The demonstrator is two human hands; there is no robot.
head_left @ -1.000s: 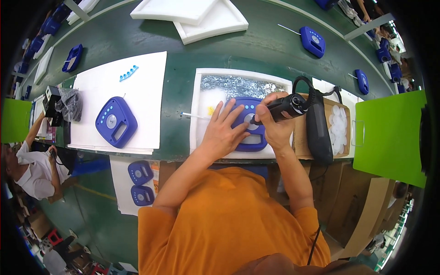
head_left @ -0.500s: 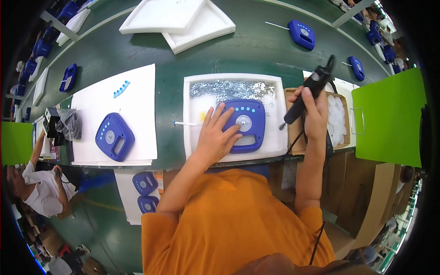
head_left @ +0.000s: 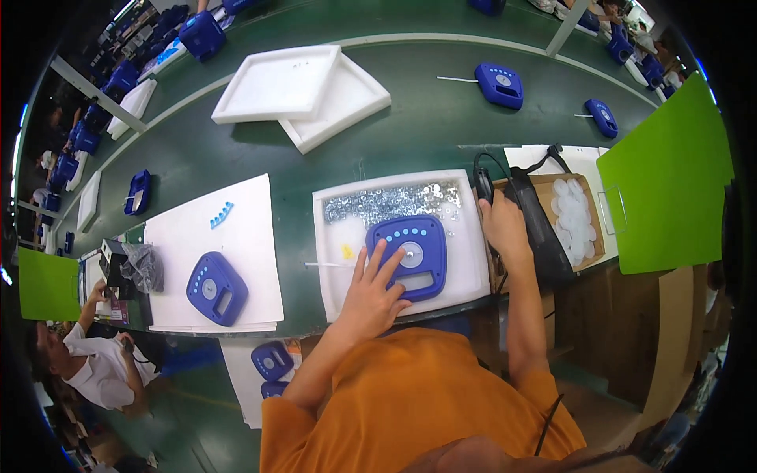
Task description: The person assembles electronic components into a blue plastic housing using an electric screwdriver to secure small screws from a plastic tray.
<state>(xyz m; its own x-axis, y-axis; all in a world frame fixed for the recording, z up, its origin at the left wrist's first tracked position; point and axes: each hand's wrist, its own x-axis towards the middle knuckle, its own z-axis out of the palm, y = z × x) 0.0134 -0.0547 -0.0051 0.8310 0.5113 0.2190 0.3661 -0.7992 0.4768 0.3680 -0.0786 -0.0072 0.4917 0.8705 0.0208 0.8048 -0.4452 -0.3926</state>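
My left hand (head_left: 368, 299) lies with its fingers spread on a blue plastic housing (head_left: 434, 248), pressing near its lower left edge. The housing has a handle slot, a row of light-blue dots and a clear round disc with a metal centre. It rests in a white foam tray (head_left: 481, 276), below a heap of small shiny metal parts (head_left: 378, 203). To the right of the tray, my right hand (head_left: 506, 229) is closed round a black corded electric screwdriver (head_left: 484, 186), held low beside a long black case (head_left: 536, 225). The hand hides much of the tool.
Another blue housing (head_left: 217, 289) and a light-blue button strip (head_left: 221, 215) lie on white sheets at left. A cardboard box (head_left: 597, 229) holds white round pieces. Two foam trays (head_left: 276, 83) and more housings (head_left: 499, 85) sit farther back. A co-worker (head_left: 102, 359) is at left.
My right hand has lowered the electric screwdriver from above the box to beside the tray's right edge. My left hand stays on the housing. The whole view has shifted.
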